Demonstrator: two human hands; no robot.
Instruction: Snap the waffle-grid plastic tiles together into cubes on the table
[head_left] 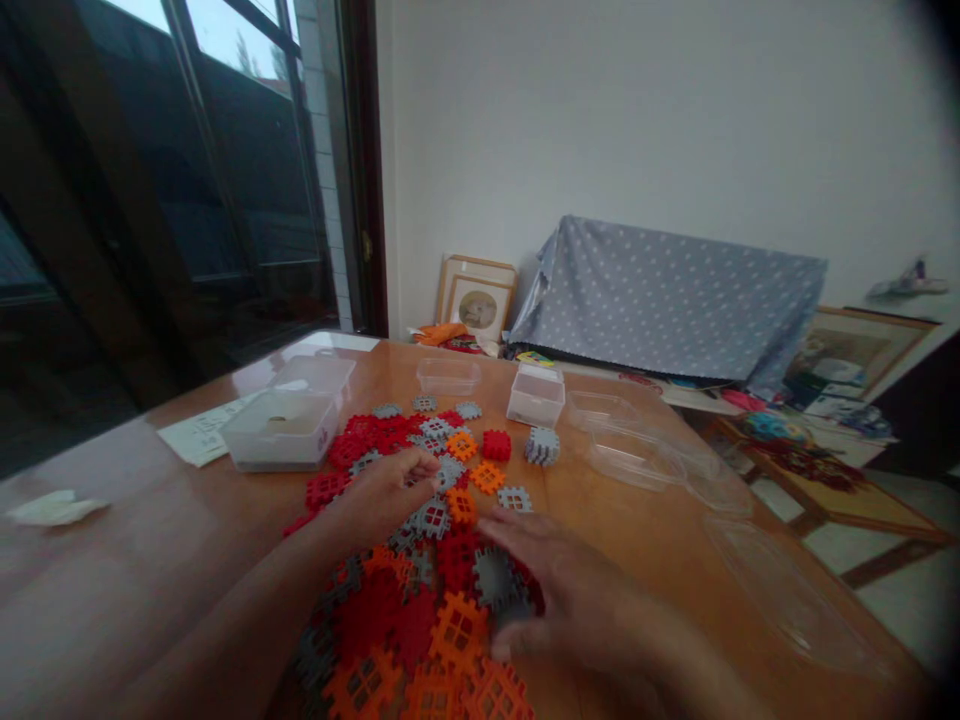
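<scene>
Red, grey and orange interlocking plastic tiles with notched edges lie heaped in the middle of the table. My left hand [390,492] is over the heap, its fingers curled towards the thumb beside a grey windowed tile [448,472]; what sits in that pinch, if anything, is hidden. Lower right, my right hand [570,575] spreads thumb and fingers apart around solid grey tiles [495,577], and whether it touches them is unclear. Orange windowed tiles [459,628] lie nearest to me. Beyond the hands stand a red stack [496,445] and a grey stack [541,446].
A translucent box [281,440] stands at left, near a paper sheet [196,437] and a crumpled tissue [56,508]. Further back are a small lidded box [535,396] and a clear tray [448,377]. Clear plastic containers [637,458] line the right side of the wooden table [600,545].
</scene>
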